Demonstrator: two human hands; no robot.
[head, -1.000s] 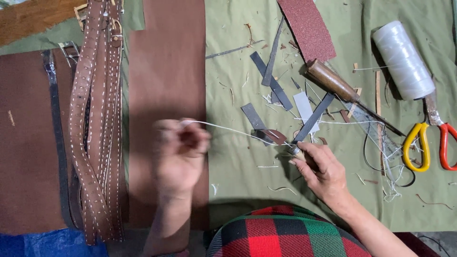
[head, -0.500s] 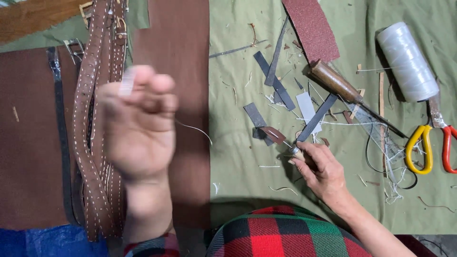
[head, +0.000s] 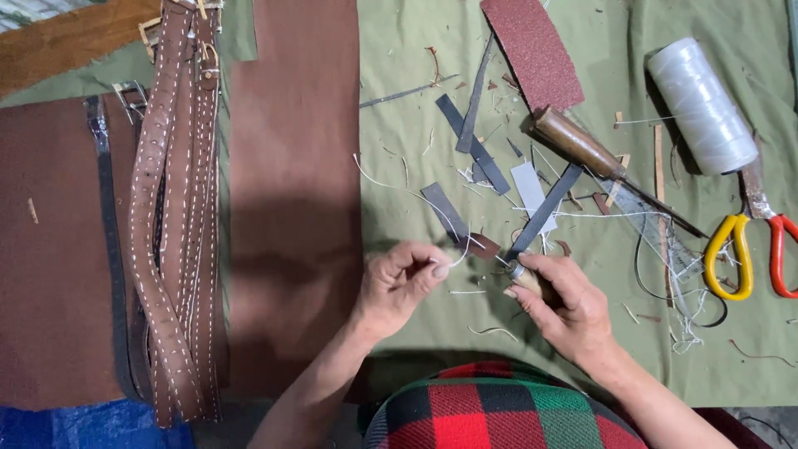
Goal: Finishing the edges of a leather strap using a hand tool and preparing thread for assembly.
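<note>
Both hands work close together at the near edge of the green cloth [head: 416,333]. Going left to right, my left hand [head: 403,287] pinches a white thread [head: 399,187], which trails up and leftward. Between the hands lies a small brown leather piece [head: 484,246]. My right hand [head: 565,309], nearer it, grips an awl [head: 519,274] pointing up-left toward it.

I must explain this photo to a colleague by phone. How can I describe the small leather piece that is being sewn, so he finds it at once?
Start from the green cloth covering the table, then go to the two hands near its lower edge. Between the left hand and the right hand lies the small leather piece. Unlike the grey strips above, it is reddish brown, short, and has white thread running to it.
</note>
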